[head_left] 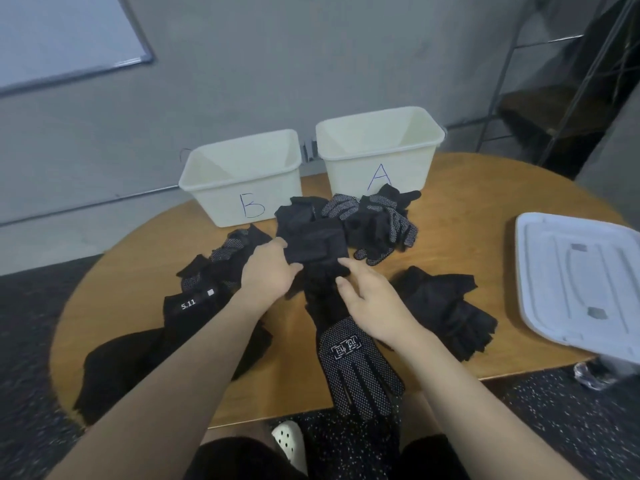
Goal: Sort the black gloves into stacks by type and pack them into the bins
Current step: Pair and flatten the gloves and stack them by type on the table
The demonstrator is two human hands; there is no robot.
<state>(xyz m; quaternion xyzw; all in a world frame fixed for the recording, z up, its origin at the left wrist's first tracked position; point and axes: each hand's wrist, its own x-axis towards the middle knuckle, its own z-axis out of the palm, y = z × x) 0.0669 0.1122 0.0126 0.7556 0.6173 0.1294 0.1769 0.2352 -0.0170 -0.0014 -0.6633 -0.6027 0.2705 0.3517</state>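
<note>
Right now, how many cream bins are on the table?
2. Bin B stands at the table's far edge, left of centre; bin A stands beside it on the right. Neither shows gloves inside, though their floors are partly hidden.

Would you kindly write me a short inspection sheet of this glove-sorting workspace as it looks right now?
Surface: round wooden table, bare wood showing between piles.
Job's things: two cream plastic bins, marked B and A, no gloves visible in either; black gloves scattered, a dotted-palm glove at the near edge, plain black glove at centre.
Clutter: white plastic lid at the right edge.
Hands: left hand grips the plain black glove; right hand hovers beside it, fingers relaxed.
Cables: nothing seen.
Surroundings: grey wall, whiteboard, dark metal shelf.
</note>
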